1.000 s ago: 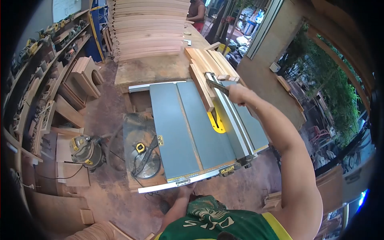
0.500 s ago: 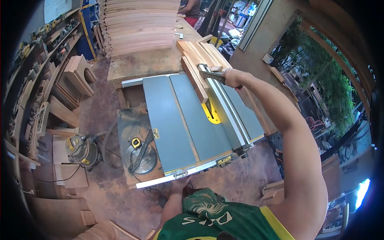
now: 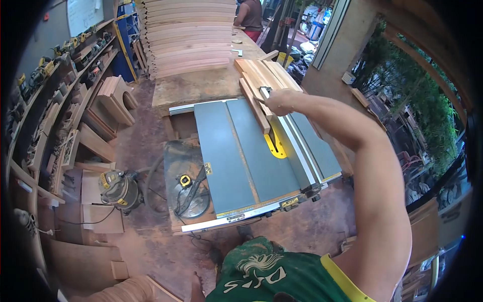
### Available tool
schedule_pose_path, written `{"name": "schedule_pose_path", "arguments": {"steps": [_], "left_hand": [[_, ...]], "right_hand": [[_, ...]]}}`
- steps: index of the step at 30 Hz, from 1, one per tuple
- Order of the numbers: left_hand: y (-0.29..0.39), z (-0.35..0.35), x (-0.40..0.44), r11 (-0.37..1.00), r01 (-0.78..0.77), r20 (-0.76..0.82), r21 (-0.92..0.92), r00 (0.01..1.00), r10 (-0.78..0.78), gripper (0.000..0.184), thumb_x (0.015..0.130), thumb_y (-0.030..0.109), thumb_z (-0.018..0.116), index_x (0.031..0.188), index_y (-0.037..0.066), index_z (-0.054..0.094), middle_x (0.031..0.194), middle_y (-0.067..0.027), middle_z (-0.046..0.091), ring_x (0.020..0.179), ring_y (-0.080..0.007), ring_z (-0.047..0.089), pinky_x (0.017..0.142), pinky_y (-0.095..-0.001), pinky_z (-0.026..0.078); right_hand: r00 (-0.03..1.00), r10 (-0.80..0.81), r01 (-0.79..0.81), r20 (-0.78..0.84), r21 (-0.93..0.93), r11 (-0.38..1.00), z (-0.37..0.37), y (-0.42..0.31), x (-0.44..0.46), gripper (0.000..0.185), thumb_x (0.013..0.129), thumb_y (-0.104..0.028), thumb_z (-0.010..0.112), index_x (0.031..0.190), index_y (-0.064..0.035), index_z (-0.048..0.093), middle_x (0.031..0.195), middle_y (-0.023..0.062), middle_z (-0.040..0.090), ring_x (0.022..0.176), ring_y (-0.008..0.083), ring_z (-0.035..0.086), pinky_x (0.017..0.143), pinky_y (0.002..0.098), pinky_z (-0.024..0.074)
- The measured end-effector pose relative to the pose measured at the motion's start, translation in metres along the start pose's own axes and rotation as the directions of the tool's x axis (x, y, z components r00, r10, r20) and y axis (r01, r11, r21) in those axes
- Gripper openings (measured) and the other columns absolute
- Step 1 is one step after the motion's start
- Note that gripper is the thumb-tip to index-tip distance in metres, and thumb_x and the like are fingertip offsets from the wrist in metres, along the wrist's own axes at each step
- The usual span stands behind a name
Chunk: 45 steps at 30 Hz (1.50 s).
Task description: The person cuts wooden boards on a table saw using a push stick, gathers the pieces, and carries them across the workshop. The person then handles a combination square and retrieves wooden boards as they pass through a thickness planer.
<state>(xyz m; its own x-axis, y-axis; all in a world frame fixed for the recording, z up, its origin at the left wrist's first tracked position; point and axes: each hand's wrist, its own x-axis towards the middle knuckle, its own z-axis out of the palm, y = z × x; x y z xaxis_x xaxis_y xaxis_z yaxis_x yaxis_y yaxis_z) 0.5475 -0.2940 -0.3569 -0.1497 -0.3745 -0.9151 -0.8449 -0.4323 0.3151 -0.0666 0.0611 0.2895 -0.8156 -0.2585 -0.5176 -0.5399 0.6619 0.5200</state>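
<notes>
My right hand is closed around a dark, narrow flat stick, mostly hidden by the fingers now. It is above the metal rip fence at the far end of the table saw. Just left of it, a strip of wood lies on the saw top, its near end by the yellow throat plate. More boards lie beyond the saw. My left hand hangs low beside my green shirt, away from the saw; its fingers are not clear.
A tall stack of shaped wooden pieces stands on the bench behind. A tape measure lies on the side board left of the saw. A shop vacuum is on the floor. Another person stands at the back.
My left hand has come off the saw's front edge and dropped to my side. My right hand has shifted slightly left, towards the wood strip, still holding the stick. The view has turned a little left.
</notes>
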Motion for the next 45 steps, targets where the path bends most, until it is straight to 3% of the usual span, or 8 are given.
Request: {"name": "schedule_pose_path", "arguments": {"steps": [2, 4, 7, 10, 13, 15, 22, 45], "left_hand": [[-0.011, -0.014, -0.002, 0.999, -0.029, -0.032, 0.038, 0.999, 0.030, 0.047, 0.100, 0.047, 0.048, 0.110, 0.003, 0.061, 0.061, -0.0038, 0.051, 0.053, -0.0188, 0.049, 0.053, -0.0366, 0.042], [-0.013, -0.004, -0.007, 0.997, -0.078, -0.047, -0.001, 0.996, 0.078, 0.042, 0.099, 0.043, 0.051, 0.100, 0.003, 0.062, 0.061, -0.0031, 0.050, 0.052, -0.0176, 0.048, 0.050, -0.0350, 0.040], [0.007, -0.026, -0.032, 0.977, -0.200, -0.143, -0.077, 0.972, 0.187, 0.034, 0.099, 0.037, 0.054, 0.085, 0.006, 0.060, 0.059, -0.0012, 0.048, 0.050, -0.0154, 0.047, 0.045, -0.0331, 0.036], [0.024, -0.033, -0.041, 0.942, -0.312, -0.256, -0.122, 0.927, 0.274, 0.031, 0.098, 0.032, 0.056, 0.078, 0.009, 0.056, 0.058, 0.0007, 0.045, 0.047, -0.0131, 0.043, 0.043, -0.0319, 0.033], [0.031, -0.049, -0.048, 0.917, -0.344, -0.281, -0.201, 0.917, 0.283, 0.030, 0.098, 0.030, 0.057, 0.075, 0.010, 0.054, 0.056, 0.0021, 0.042, 0.044, -0.0115, 0.039, 0.041, -0.0309, 0.030], [0.030, -0.050, -0.056, 0.906, -0.346, -0.314, -0.244, 0.912, 0.263, 0.030, 0.098, 0.030, 0.056, 0.075, 0.011, 0.054, 0.055, 0.0025, 0.042, 0.042, -0.0111, 0.038, 0.040, -0.0306, 0.030], [0.015, -0.038, -0.062, 0.991, -0.126, -0.036, -0.037, 0.992, 0.125, 0.025, 0.099, 0.028, 0.055, 0.084, 0.009, 0.059, 0.058, 0.0008, 0.046, 0.044, -0.0130, 0.044, 0.040, -0.0303, 0.035], [0.072, -0.066, -0.059, 0.891, -0.454, -0.138, -0.014, 0.883, 0.448, 0.034, 0.090, 0.006, 0.055, 0.122, -0.004, 0.060, 0.096, -0.0116, 0.064, 0.070, -0.0164, 0.061, 0.057, -0.0297, 0.048]], "right_hand": [[0.995, -0.098, 0.100, -0.025, 0.354, 0.930, -0.042, 0.003, -0.044, 0.053, 0.085, 0.001, 0.049, 0.134, -0.0141, 0.062, 0.099, 0.0200, 0.072, 0.086, 0.0335, 0.072, 0.073, 0.0439, 0.0577], [0.913, -0.166, 0.215, -0.371, 0.094, 0.972, -0.028, 0.031, -0.020, 0.056, 0.086, -0.002, 0.049, 0.138, -0.0210, 0.059, 0.106, 0.0197, 0.071, 0.096, 0.0351, 0.071, 0.079, 0.0461, 0.0559], [0.867, 0.159, -0.116, -0.472, 0.120, 0.986, -0.046, 0.050, -0.040, 0.041, 0.088, -0.005, 0.053, 0.127, -0.0070, 0.064, 0.109, 0.0201, 0.071, 0.101, 0.0341, 0.070, 0.081, 0.0478, 0.0558], [0.982, 0.102, -0.110, -0.162, -0.045, 0.993, -0.050, 0.063, -0.051, 0.041, 0.088, -0.005, 0.048, 0.125, -0.0070, 0.065, 0.098, 0.0183, 0.073, 0.087, 0.0309, 0.073, 0.073, 0.0431, 0.0569], [0.963, 0.240, -0.267, 0.120, 0.350, 0.898, -0.023, 0.075, -0.070, 0.034, 0.084, -0.005, 0.048, 0.111, -0.0032, 0.067, 0.083, 0.0167, 0.072, 0.066, 0.0264, 0.072, 0.052, 0.0407, 0.0570], [0.982, 0.191, -0.176, 0.004, 0.404, 0.898, 0.014, 0.065, -0.102, 0.036, 0.083, -0.005, 0.047, 0.115, -0.0043, 0.065, 0.076, 0.0146, 0.070, 0.059, 0.0246, 0.069, 0.048, 0.0404, 0.0572], [0.954, 0.296, -0.188, 0.047, 0.863, 0.469, 0.122, 0.018, -0.132, 0.062, 0.089, -0.003, 0.041, 0.151, -0.0118, 0.044, 0.070, 0.0155, 0.066, 0.046, 0.0214, 0.062, 0.042, 0.0370, 0.0535], [0.892, 0.452, -0.257, -0.008, 0.814, 0.521, 0.081, 0.031, 0.041, 0.031, 0.089, -0.002, 0.045, 0.116, 0.0034, 0.059, 0.084, 0.0217, 0.071, 0.056, 0.0267, 0.069, 0.049, 0.0419, 0.0573]]}}
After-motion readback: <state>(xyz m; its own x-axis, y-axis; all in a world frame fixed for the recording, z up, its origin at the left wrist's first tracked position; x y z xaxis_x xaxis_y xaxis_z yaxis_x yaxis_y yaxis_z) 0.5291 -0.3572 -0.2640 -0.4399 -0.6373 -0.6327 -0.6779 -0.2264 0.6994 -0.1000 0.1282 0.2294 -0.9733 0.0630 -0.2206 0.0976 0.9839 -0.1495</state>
